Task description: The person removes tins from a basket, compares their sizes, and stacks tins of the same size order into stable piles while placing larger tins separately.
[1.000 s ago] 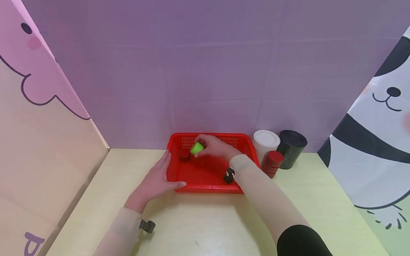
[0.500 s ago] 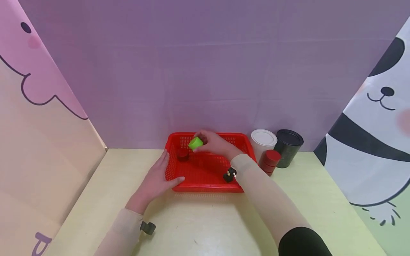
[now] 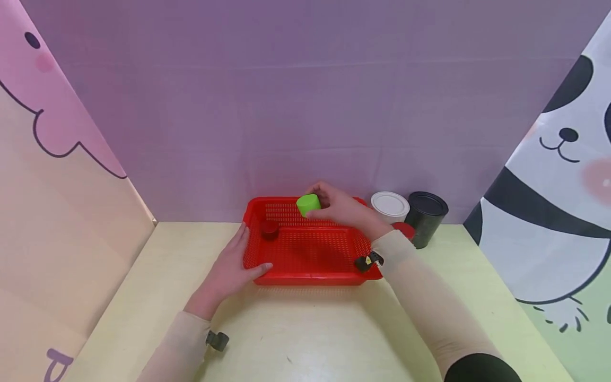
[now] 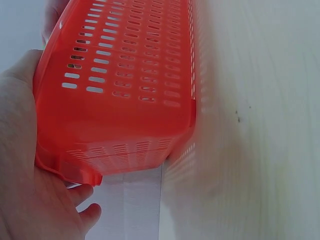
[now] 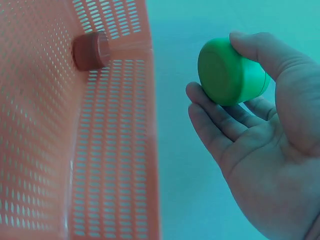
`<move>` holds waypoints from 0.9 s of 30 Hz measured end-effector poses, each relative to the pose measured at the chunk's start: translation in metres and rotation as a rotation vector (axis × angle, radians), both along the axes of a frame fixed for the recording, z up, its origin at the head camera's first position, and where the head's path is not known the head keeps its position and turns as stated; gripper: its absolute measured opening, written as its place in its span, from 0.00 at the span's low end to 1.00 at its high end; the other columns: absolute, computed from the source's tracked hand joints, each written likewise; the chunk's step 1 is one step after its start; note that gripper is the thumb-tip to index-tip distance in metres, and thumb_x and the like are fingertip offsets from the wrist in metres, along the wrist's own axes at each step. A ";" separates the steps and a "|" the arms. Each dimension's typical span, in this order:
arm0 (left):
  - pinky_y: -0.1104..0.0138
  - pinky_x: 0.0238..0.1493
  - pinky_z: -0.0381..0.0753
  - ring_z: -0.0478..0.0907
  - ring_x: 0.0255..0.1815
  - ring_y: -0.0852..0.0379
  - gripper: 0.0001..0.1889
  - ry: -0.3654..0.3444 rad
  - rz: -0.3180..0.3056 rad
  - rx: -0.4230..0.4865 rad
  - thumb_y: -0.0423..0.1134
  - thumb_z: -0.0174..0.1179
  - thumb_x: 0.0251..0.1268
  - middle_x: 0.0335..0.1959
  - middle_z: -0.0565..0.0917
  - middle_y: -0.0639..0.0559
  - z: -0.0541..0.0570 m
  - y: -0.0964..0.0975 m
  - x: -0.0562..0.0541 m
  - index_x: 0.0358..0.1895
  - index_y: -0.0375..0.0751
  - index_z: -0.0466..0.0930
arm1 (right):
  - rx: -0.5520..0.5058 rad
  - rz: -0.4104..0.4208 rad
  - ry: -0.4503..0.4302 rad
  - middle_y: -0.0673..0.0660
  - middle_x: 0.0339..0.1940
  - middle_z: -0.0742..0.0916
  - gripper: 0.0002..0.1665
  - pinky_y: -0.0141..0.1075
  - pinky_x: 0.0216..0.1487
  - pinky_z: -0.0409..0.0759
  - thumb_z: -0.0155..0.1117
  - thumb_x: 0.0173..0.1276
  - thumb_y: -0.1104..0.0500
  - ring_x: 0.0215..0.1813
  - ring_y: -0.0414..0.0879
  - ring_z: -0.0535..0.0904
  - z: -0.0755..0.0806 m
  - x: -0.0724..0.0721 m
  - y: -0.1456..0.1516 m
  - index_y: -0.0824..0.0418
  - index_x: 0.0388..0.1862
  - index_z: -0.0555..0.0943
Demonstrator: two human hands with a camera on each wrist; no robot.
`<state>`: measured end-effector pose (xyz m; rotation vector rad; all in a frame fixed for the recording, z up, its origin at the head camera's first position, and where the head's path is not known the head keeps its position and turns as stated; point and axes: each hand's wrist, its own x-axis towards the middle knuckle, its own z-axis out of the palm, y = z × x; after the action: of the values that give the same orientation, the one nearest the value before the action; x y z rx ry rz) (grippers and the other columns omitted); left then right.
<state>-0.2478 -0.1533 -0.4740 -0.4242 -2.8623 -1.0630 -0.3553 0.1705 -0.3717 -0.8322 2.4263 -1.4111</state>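
My right hand (image 3: 336, 204) pinches a small round green container (image 3: 308, 206) between thumb and fingers. It is up by the back rim of a red plastic basket (image 3: 310, 281). In the right wrist view the green container (image 5: 227, 72) is beyond the basket's edge, apart from it. A similar small round red container (image 3: 270, 229) sits in the basket's back left corner. At the basket's front left corner my left hand (image 3: 231, 268) rests with fingers extended along the left side and the thumb over the front rim. In the left wrist view the palm lies against the rim.
A white lidded canister (image 3: 390, 206) and a black lidded canister (image 3: 426, 217) stand to the right of the basket. The top of a red cylinder (image 3: 404, 229) shows partly behind my right forearm. A purple wall (image 3: 305, 106) closes off the table's back.
My right hand has raised the green container from inside the basket and carried it toward the back right. The left hand stays at the corner. The head view shifts slightly.
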 end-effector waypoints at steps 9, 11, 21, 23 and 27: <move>0.38 0.74 0.76 0.49 0.92 0.37 0.67 -0.011 0.013 0.008 0.69 0.75 0.63 0.94 0.45 0.47 -0.002 -0.005 -0.001 0.93 0.42 0.42 | 0.034 -0.060 0.072 0.61 0.61 0.83 0.32 0.40 0.58 0.87 0.78 0.74 0.64 0.61 0.58 0.87 0.008 0.021 0.024 0.61 0.69 0.71; 0.37 0.76 0.74 0.48 0.92 0.37 0.67 -0.009 0.011 0.010 0.70 0.74 0.63 0.94 0.45 0.47 -0.002 -0.005 -0.002 0.93 0.42 0.42 | 0.025 -0.091 0.085 0.62 0.61 0.82 0.32 0.43 0.60 0.86 0.77 0.74 0.65 0.62 0.58 0.86 0.005 0.026 0.030 0.62 0.70 0.70; 0.36 0.79 0.70 0.47 0.92 0.37 0.68 -0.010 0.011 -0.005 0.71 0.73 0.63 0.94 0.44 0.46 -0.001 -0.002 -0.001 0.93 0.42 0.42 | 0.015 -0.281 0.160 0.66 0.67 0.79 0.36 0.57 0.71 0.81 0.72 0.77 0.64 0.68 0.63 0.82 -0.005 0.051 0.067 0.66 0.75 0.64; 0.36 0.78 0.71 0.47 0.92 0.37 0.68 -0.015 0.011 -0.003 0.71 0.74 0.62 0.94 0.44 0.47 0.000 -0.002 -0.001 0.93 0.43 0.42 | 0.005 -0.308 0.152 0.66 0.69 0.79 0.36 0.57 0.73 0.80 0.72 0.77 0.63 0.70 0.63 0.81 -0.006 0.055 0.078 0.67 0.75 0.64; 0.36 0.79 0.70 0.47 0.92 0.38 0.68 -0.029 0.012 0.004 0.70 0.75 0.62 0.94 0.44 0.47 0.001 -0.001 0.000 0.93 0.43 0.41 | 0.000 -0.373 0.146 0.64 0.68 0.79 0.35 0.51 0.72 0.81 0.71 0.78 0.62 0.69 0.60 0.79 -0.010 0.058 0.099 0.66 0.75 0.65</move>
<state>-0.2482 -0.1542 -0.4726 -0.3946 -2.8839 -1.0817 -0.2976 0.2690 -0.3813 -0.5145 2.8053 -1.5152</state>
